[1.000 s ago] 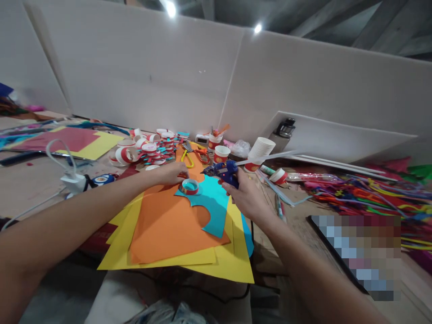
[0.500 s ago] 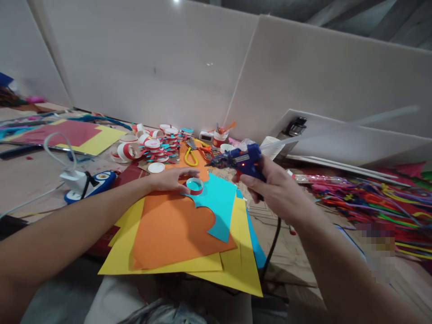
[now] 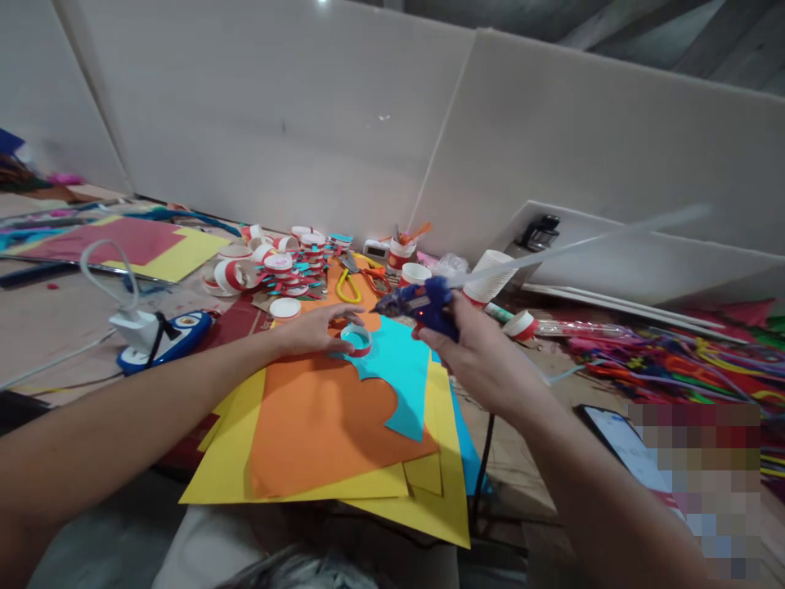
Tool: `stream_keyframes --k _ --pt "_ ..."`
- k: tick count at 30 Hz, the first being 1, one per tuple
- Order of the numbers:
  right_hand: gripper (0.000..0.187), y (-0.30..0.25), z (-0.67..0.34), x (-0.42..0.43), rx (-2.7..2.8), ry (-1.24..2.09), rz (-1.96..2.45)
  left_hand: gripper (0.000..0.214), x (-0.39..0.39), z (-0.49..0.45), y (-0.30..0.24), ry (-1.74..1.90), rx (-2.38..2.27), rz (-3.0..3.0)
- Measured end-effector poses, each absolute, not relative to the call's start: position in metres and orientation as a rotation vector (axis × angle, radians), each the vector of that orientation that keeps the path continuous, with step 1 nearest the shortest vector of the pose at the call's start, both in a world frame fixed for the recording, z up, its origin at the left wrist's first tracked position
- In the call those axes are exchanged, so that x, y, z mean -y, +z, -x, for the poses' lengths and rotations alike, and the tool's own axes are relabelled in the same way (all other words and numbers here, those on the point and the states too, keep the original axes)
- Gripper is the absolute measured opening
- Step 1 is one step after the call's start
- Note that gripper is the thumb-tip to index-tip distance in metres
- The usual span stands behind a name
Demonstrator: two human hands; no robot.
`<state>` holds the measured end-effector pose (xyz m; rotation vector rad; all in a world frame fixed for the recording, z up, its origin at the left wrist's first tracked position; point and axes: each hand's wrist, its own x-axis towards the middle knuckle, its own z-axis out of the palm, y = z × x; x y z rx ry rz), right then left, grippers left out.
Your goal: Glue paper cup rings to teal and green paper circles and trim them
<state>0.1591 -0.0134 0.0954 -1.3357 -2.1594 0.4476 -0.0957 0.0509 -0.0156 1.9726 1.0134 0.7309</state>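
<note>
My right hand is closed round a blue glue gun with a long clear glue stick out its back. The nozzle points left, just above a small ring cut from a paper cup, red and teal, on a teal paper piece. My left hand lies flat on the orange sheet, fingers stretched out, fingertips touching the ring's left side. Yellow sheets lie beneath.
Behind lie several cut cup rings, yellow-handled scissors, paper cups, a white charger beside a blue tape dispenser. Coloured pipe cleaners spread at right. A phone lies at lower right. White panels wall the desk.
The glue gun has come down and left from chest height, its nozzle now close over the ring. My left hand stays at the ring.
</note>
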Motion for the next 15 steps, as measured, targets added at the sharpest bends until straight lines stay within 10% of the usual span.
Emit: stream_keyframes --k 15 --pt "0.030 0.042 -0.132 0.001 2.363 0.398 1.620 0.074 -0.055 0.096 -0.021 0.792 -1.088 -2.016"
